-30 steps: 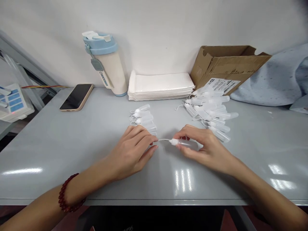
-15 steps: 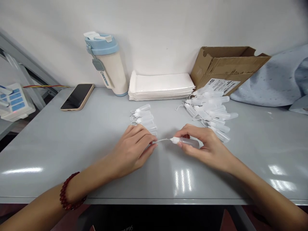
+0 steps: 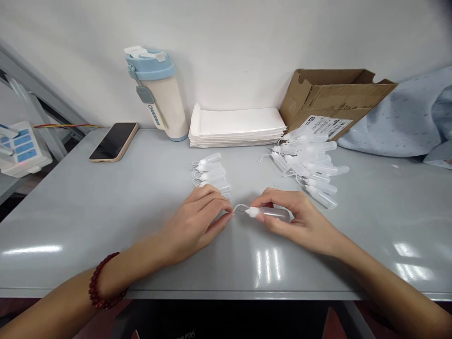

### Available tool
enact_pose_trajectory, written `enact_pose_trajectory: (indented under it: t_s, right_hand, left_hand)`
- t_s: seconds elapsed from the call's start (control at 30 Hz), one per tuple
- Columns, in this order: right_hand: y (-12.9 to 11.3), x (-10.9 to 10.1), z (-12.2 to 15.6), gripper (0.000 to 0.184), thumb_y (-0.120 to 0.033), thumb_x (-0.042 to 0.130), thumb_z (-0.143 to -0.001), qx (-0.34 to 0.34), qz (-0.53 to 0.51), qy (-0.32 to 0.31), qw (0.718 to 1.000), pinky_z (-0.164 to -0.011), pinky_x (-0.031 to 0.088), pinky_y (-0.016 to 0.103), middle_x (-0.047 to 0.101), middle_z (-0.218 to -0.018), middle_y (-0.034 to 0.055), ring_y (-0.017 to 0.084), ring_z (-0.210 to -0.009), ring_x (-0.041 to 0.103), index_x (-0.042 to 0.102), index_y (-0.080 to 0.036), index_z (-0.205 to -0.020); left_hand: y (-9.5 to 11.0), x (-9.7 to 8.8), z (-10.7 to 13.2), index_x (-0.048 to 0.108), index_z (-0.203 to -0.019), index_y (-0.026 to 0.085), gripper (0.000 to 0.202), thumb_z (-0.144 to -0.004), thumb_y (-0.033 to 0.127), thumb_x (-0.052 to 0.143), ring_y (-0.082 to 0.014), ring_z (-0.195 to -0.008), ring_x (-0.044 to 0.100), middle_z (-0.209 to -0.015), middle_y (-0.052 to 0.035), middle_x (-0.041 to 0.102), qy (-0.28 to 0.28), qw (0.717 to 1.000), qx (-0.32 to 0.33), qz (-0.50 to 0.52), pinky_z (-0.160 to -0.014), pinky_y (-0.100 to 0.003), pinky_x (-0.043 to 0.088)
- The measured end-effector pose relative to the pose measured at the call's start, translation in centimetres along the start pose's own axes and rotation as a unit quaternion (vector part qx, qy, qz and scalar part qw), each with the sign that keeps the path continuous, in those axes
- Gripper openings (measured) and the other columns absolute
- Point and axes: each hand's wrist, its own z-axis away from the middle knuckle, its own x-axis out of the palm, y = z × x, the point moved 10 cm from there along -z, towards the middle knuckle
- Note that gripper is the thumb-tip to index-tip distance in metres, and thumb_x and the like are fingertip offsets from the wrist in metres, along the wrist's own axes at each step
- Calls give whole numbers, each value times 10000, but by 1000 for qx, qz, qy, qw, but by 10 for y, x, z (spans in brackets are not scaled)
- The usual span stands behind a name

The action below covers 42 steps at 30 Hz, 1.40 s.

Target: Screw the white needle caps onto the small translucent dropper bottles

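At the far left we see a white device with blue panels (image 3: 26, 149), and red and yellow wires (image 3: 67, 125) running from behind it toward the back of the grey table (image 3: 148, 188). Next, we find a phone (image 3: 114, 141) lying face up, its screen dark. To its right a cream tumbler (image 3: 169, 106) with a blue lid stands against the wall.

In front, a dark red beaded bracelet (image 3: 98, 285) circles our left wrist. Our left hand (image 3: 197, 219) has thumb and fingertips brought together on the end of a thin white strap (image 3: 241, 205); just beyond it lies a short row of bottles (image 3: 212, 173), partly hidden by the fingers. Behind those we have a stack of white packets (image 3: 236, 123).

The strap arches across to the white cap of the held bottle (image 3: 278, 214), which lies nearly level above the table, its nozzle pointing left (a fine needle (image 3: 242, 210) shows just under the strap). Our right hand (image 3: 300, 219) pinches this bottle near the cap between thumb and fingers.

Farther right, we see a loose heap of similar bottles (image 3: 314, 160) before an open cardboard box (image 3: 339, 99), then a pale blue cloth (image 3: 395, 122).
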Motion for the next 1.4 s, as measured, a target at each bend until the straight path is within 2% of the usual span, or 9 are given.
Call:
enact_pose_trajectory:
  t_s: [0.3,0.53,0.87,1.1,1.4]
  right_hand:
    - [-7,8,2,121,-186,567,-823,-39,6,-11,999,-683,464,255,663,-803,15,128,-717,602,651,-182,-910]
    - [-5,8,2,121,-190,568,-829,-34,10,-11,999,-701,466,260,669,-827,24,133,-739,606,647,-173,-919]
    - [-8,8,-1,123,-178,559,-818,-39,28,0,999,-648,470,227,694,-802,23,128,-706,625,656,-164,-891]
    - [-13,10,1,92,-169,570,-794,-68,50,3,996,-597,455,213,661,-706,12,109,-621,585,650,-158,-837]
    - [-21,20,4,121,-188,536,-829,-127,122,15,984,-562,440,233,618,-658,27,123,-586,546,641,-133,-855]
  left_hand:
    - [4,-1,1,580,-936,153,94,-861,95,576,-151,-860,537,-863,-37,652,17,1000,11,9,-804,-316,475]
    - [7,-3,0,578,-919,150,90,-856,85,577,-148,-847,534,-845,-33,654,23,1000,18,0,-787,-305,474]
    - [10,-1,1,591,-899,161,73,-879,107,545,-155,-823,547,-811,-29,662,16,999,29,-26,-755,-310,459]
    - [18,4,1,578,-871,139,55,-867,90,552,-159,-786,541,-780,-36,659,10,997,65,-44,-709,-310,439]
    - [21,8,1,570,-824,140,76,-863,85,535,-159,-744,535,-720,-26,644,2,995,74,-69,-691,-308,429]
